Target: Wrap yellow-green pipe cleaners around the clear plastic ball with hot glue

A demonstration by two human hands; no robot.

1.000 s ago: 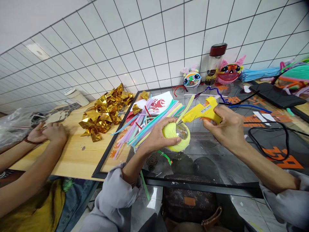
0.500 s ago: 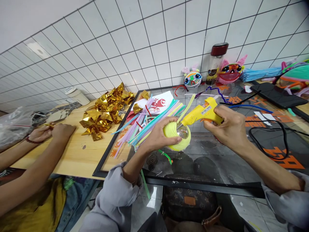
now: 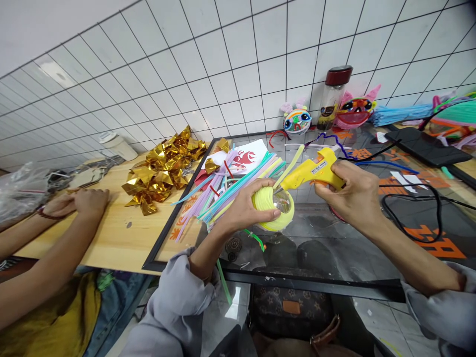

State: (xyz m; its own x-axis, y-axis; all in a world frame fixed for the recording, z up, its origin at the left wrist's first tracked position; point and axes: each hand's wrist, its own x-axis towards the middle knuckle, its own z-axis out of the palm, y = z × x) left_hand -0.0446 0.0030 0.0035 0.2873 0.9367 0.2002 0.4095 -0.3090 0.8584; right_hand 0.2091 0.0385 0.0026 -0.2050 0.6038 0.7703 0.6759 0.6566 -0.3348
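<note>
My left hand [image 3: 250, 204] is wrapped round a clear ball [image 3: 275, 222] covered in coils of yellow pipe cleaner, with a bare see-through patch facing up. In my right hand [image 3: 353, 191] is a yellow hot glue gun [image 3: 310, 171], its nozzle at the rim of the bare patch. Whether the tip touches the ball I cannot tell. A loose yellow pipe cleaner end [image 3: 293, 161] sticks up beside the nozzle. Just past my left hand lies a bundle of pastel pipe cleaners [image 3: 230, 191].
Gold foil pieces [image 3: 159, 166] are heaped on the wooden table [image 3: 122, 238] at left, near a co-worker's hands [image 3: 80, 203]. Two decorated animal-face balls and a lidded bottle [image 3: 330, 96] stand against the tiled wall. At right are a black phone [image 3: 429, 146] and a black cable [image 3: 439, 213].
My hands, the ball and the glue gun stay almost in place, the gun tilting very slightly. The co-worker's hands have drawn together, and the thin yellow strip there no longer shows.
</note>
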